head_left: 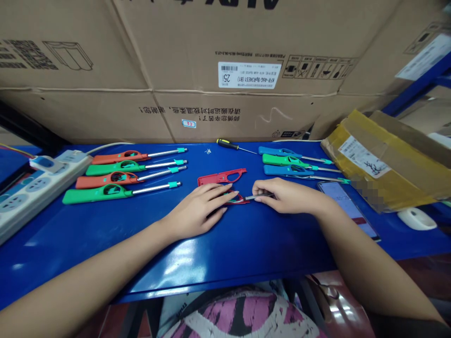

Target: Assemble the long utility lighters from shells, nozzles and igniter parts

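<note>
My left hand lies palm down over the lower red lighter shell, its fingers stretched out flat, hiding most of that piece. Thin wire and green parts show inside the shell by the fingertips. My right hand is closed in a pinch around the metal lighter tube, whose left end meets the shell. Just beyond the left fingers rests a second red shell half, with an oval trigger opening. A yellow and black screwdriver lies farther back, its shaft pointing right.
Several orange and green lighters lie in a row at left, beside a white power strip. Blue and green lighters lie at right. Near them are a phone, a taped carton and a white mouse. Large cardboard boxes wall the back.
</note>
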The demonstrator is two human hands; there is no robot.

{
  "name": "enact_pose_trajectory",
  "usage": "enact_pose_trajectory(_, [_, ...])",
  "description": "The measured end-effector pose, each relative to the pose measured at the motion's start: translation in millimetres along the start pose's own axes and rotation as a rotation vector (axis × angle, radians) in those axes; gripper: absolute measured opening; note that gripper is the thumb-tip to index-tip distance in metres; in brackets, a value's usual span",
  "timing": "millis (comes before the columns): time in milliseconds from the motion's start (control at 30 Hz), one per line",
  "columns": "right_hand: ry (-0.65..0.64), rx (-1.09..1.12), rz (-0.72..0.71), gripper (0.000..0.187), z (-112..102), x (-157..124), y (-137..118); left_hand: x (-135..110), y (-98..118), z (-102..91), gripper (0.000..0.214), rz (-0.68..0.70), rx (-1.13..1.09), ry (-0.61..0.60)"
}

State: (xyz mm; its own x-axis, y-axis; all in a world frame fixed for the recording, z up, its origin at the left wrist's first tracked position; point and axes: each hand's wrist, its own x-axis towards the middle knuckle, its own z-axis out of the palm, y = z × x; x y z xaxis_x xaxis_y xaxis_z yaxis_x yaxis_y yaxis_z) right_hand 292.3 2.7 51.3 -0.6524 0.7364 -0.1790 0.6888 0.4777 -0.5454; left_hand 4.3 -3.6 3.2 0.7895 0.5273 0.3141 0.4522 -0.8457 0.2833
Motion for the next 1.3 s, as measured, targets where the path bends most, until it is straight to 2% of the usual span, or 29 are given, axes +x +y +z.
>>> enact_pose_trajectory(167, [0.003,0.029,0.0,0.005,0,0,-4,4,18,1.3,0.05,0.018,0.118,-0.052])
enact_pose_trajectory(467, [0.033,0.054,-0.026,0.003,8,3,-9,4,32,8.6,0.053,-0.033,0.062,-0.056])
enact_pose_trajectory(867, [0.103,0.054,-0.06,0.003,20,9,-5,1,30,11.1,0.054,-0.095,0.025,-0.086])
enact_pose_trajectory(1300, [0.128,0.011,-0.062,0.002,20,11,-2,1,23,9.5,0.049,-0.094,0.012,-0.013])
